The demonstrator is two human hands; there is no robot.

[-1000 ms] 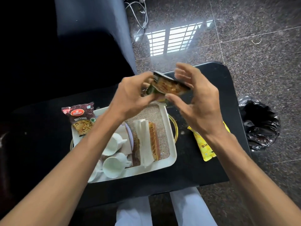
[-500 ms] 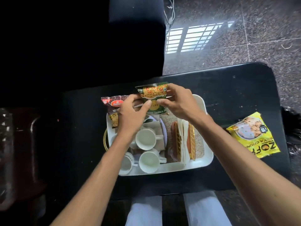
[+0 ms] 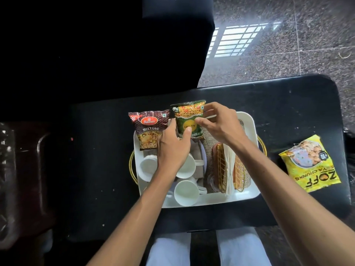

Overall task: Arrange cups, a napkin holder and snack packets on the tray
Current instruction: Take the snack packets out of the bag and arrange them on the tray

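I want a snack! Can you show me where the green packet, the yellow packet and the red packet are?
green packet [image 3: 189, 120], head view, on its printed front.
yellow packet [image 3: 309, 164], head view, on its middle.
red packet [image 3: 148, 128], head view, on the front near the word MIXTURE.

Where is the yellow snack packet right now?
The yellow snack packet lies flat on the black table, to the right of the white tray, outside it and untouched.

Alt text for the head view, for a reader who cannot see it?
Both hands, left and right, stand a green packet at the far end of a white tray holding cups, a napkin holder and a maroon packet. A yellow packet lies on the table.
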